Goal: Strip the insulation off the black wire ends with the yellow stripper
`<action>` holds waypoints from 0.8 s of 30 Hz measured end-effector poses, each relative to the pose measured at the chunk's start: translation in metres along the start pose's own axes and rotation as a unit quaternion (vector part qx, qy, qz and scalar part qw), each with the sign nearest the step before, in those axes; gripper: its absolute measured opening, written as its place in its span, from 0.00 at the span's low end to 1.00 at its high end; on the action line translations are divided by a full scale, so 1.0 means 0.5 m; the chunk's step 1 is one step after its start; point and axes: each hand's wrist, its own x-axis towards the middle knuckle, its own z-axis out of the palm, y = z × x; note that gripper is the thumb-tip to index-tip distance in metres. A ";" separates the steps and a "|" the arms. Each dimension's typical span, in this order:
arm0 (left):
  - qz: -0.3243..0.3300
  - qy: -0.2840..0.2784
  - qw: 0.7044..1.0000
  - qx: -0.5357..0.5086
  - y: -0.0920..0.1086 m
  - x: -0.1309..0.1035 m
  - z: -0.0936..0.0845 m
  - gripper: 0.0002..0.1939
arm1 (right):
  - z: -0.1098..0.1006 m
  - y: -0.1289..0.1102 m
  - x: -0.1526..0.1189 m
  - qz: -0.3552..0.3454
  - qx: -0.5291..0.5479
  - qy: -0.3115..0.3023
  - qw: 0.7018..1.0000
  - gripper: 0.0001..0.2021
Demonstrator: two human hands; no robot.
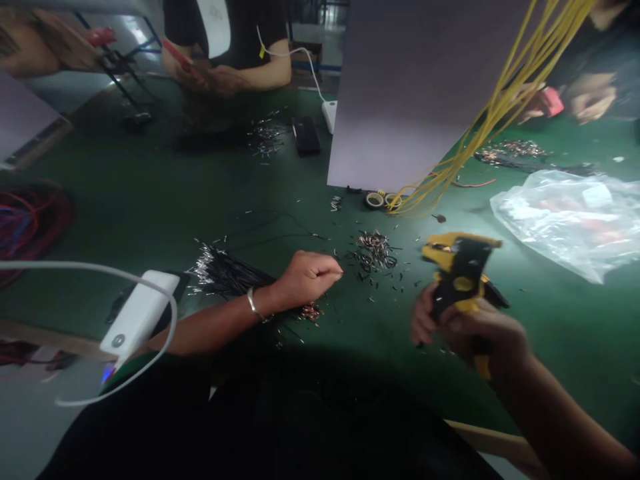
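Observation:
My left hand (311, 277), a bracelet at its wrist, is closed in a pinch above the table; whatever its fingers may hold is hidden. Under and beside it lies a bundle of black wires (233, 272) with bare silvery ends at the left. Copper-coloured ends (311, 311) show below the wrist. My right hand (470, 327) is wrapped round the handles of a yellow and black wire stripper (463, 267), its jaws pointing left. Between the two hands sits a pile of cut wire scraps (374, 252).
Yellow wires (465, 147) hang beside a grey panel (400, 93), near tape rolls (375, 199). A clear plastic bag (575, 213) lies right. At left are a white power strip (143, 313) with a cable and red wire coils (35, 227). Co-workers' hands (220, 79) are across the table.

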 end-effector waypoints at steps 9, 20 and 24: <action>0.024 0.029 0.997 0.066 -0.014 -0.010 0.005 0.09 | 0.042 0.085 0.050 0.039 -0.013 -0.077 0.996 0.11; 0.006 0.062 0.998 -0.006 -0.004 -0.012 0.016 0.07 | 0.058 0.101 0.076 0.026 0.012 -0.088 0.996 0.17; -0.041 0.041 0.997 -0.042 -0.001 -0.009 0.015 0.08 | 0.064 0.102 0.083 0.025 0.005 -0.091 0.996 0.16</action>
